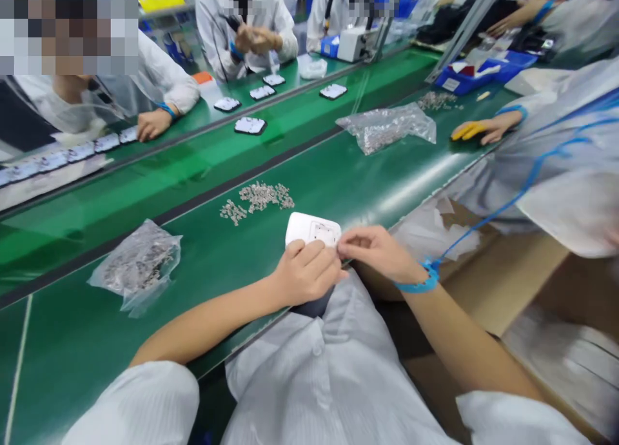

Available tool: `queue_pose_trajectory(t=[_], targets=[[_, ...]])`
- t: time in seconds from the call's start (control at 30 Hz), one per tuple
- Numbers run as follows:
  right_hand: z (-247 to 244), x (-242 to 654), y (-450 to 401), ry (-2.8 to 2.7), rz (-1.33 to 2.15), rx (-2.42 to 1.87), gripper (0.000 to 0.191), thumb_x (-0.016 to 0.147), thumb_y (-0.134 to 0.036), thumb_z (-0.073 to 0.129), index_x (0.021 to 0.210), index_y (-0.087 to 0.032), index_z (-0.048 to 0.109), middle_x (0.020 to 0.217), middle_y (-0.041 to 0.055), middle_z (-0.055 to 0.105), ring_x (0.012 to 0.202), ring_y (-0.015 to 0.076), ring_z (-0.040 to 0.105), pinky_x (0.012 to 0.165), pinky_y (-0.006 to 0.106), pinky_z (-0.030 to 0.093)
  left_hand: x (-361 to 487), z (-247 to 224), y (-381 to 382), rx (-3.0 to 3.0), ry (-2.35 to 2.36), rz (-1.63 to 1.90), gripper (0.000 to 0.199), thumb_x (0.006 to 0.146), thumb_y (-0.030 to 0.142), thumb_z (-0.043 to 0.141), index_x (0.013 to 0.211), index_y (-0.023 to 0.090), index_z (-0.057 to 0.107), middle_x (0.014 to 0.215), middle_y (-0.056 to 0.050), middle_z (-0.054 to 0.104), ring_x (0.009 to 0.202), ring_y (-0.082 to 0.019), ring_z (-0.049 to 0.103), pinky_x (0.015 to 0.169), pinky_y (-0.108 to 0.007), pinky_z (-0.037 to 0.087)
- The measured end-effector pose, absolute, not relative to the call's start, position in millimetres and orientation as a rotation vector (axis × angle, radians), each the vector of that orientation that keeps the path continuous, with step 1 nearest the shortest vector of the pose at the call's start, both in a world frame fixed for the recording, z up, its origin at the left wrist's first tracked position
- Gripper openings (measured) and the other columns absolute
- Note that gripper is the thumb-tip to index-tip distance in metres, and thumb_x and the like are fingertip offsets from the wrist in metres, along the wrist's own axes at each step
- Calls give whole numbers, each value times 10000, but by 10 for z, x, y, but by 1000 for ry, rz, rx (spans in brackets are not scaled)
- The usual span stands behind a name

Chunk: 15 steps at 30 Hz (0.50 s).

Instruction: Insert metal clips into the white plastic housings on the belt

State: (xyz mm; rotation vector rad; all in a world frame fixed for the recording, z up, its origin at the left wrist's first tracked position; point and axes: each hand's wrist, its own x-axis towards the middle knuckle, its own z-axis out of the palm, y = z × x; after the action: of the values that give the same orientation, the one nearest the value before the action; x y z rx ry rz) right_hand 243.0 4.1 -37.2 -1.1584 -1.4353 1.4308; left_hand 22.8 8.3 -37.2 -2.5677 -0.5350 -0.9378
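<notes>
White casing (300,227) at the near edge of a green work surface (217,264), recessed section facing up; whether it rests there or is lifted slightly, cannot tell. Left hand (309,271) grips it, fingers curled over the near side. Right hand (367,248) at the casing's right edge, thumb and forefinger tips pressed together; whether a small piece sits between them, cannot tell. Blue wristband (418,278) on the right wrist, coiled cord leading off right.

Just beyond the casing, a loose scatter of small metal parts (264,197). To the left, a crumpled clear bag (140,264) of similar-looking pieces; farther up the surface, a second clear bag (389,128). Neighbor at right: one hand (483,132) flat near the surface, yellow coverings on the fingers, blue bin (467,80) beyond. Across the dark dividing strip (193,209), several dark-edged units (250,125) lie pale side up; co-workers sit opposite.
</notes>
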Motion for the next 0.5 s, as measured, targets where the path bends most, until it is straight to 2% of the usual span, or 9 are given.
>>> queue_pose_trajectory(t=[0.1,0.23,0.3,0.5], targets=[[-323,2419,191,-1550,913,-1392,202,844,-390,727,865,-190,740,819,42,743,745,186,663,717,329,528,293,-513,16,-2563,-591,-707,262,989,373,569,1031,161,717,1150,-108,743,1112,-243,648,826,-382,315],[-404,2282,377,-1775,541,-1387,116,859,-265,644,826,-201,734,979,69,751,932,223,681,862,388,526,362,-590,-39,-2568,-688,-499,374,1004,368,501,1183,100,692,1267,-172,707,1235,-297,615,899,-405,345],[-467,2212,443,-1802,478,-1379,111,843,-243,645,788,-200,730,1028,82,734,1003,234,670,926,415,512,380,-602,-47,-2585,-743,-460,398,1000,373,498,1217,92,680,1289,-188,696,1245,-321,611,907,-419,354],[-563,2140,471,-1780,517,-1376,84,830,-219,655,772,-198,713,996,75,718,964,223,665,909,407,507,387,-646,-41,-2611,-773,-459,394,998,339,497,1265,96,655,1360,-208,659,1278,-320,605,841,-406,370]])
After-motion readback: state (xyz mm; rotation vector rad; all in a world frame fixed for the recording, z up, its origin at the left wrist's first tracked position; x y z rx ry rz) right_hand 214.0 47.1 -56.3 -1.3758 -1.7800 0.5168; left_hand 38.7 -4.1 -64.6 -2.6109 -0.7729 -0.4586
